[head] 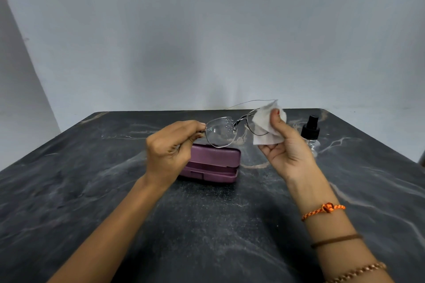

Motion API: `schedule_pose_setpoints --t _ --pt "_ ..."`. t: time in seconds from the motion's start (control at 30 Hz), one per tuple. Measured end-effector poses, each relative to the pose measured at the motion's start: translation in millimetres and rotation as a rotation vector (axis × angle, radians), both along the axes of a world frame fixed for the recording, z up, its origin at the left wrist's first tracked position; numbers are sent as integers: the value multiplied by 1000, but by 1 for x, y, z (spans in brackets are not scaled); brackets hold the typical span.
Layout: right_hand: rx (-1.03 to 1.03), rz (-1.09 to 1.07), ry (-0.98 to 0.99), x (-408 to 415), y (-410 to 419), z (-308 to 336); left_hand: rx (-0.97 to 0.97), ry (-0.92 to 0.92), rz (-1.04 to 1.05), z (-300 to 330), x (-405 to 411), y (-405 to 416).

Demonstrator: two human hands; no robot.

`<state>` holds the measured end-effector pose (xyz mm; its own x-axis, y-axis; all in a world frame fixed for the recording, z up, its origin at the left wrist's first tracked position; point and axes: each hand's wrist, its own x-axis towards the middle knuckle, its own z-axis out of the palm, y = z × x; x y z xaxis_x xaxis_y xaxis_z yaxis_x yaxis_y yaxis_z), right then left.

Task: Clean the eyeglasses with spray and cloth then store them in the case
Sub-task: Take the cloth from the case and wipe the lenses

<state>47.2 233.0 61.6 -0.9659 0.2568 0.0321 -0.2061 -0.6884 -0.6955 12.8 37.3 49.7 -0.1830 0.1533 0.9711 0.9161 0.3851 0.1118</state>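
My left hand [171, 147] pinches the left corner of thin metal-framed eyeglasses [220, 132], held up in the air above the case. Droplets speckle the left lens. My right hand [285, 145] grips a white cloth [268, 125] folded around the right lens, thumb pressing on it. One temple arm sticks up behind the cloth. Below the glasses, a purple case [213, 163] lies open on the table, its left part hidden by my left hand. A clear spray bottle [311, 132] with a black pump top stands just right of my right hand.
Everything rests on a dark marble-patterned table [218, 225] whose far edge meets a plain grey wall. Bracelets circle my right wrist.
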Motion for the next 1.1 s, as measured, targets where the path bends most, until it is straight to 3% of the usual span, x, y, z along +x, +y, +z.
schedule_pose_setpoints --t 0.3,0.67,0.73,0.93,1.1 --pt "-73 27 18 -3 -15 -2 -65 13 19 -4 0 2" --pt "281 32 19 0 -2 2 -5 -17 14 2 -1 -2" --pt "192 44 18 0 -2 2 -3 -12 3 2 -1 -2" --pt "-351 58 62 1 -10 4 -84 9 0 -4 -2 3" --pt "-275 87 130 -1 -17 4 -59 12 11 -4 -4 0"
